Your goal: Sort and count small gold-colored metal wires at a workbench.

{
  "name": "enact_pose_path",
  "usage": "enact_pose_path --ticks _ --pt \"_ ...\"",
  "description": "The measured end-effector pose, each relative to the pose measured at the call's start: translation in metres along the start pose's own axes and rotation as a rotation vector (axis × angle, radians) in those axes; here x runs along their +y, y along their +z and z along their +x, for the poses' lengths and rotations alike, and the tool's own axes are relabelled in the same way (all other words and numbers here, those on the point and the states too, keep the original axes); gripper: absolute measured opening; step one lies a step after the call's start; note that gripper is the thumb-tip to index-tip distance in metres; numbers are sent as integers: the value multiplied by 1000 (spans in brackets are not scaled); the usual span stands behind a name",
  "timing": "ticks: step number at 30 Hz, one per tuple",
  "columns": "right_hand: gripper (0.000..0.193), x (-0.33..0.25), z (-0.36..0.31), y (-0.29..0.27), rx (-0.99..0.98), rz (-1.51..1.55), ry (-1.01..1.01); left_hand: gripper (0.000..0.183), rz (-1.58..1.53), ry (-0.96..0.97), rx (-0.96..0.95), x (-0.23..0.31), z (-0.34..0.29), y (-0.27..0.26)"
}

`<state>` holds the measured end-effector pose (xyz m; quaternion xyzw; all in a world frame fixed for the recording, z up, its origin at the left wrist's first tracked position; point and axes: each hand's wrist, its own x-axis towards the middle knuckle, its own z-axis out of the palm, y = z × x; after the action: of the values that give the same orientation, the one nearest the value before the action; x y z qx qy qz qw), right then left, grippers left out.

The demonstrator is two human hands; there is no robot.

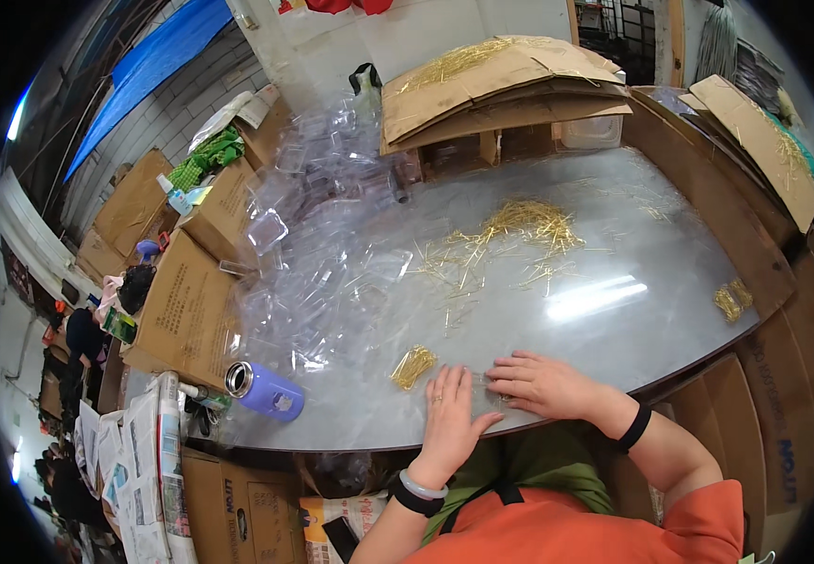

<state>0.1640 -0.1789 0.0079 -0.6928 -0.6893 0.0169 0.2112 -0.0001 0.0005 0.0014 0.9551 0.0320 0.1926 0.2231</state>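
Although we cannot tell whether the left hand (450, 414) and right hand (540, 385) pinch anything, one gold bundle (413, 368) lies gathered; loose gold strands (534, 226) and clear boxes (308, 249) appear unprocessed.

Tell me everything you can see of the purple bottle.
The purple bottle is a cylinder with a smooth, slightly shiny body and a small pale design on its side. A silvery, metal-looking rim circles its dark mouth; no lid shows on it. It appears to stand upright, its slant in the picture probably due to the wide lens. It rests on the grey tabletop near the front left edge, and neither the left hand nor the right hand touches it.
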Motion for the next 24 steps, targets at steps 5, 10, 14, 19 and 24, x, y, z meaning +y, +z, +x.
enact_pose_path --ticks 5,10,14,19,24 --pt "49 -13 -6 -13 124 -49 40 79 -18 1 -168 -4 3 -4" --pt "47 -27 -25 -24 227 22 253 76 -77 28 -207 11 11 -7" --pt "44 -13 -29 -7 229 52 171 70 -128 103 -200 26 23 8" --pt "44 -37 -40 -4 469 147 442 60 -137 128 -187 20 22 14" --pt "59 -50 -37 -4 404 194 482 56 -170 188 -194 22 25 16"
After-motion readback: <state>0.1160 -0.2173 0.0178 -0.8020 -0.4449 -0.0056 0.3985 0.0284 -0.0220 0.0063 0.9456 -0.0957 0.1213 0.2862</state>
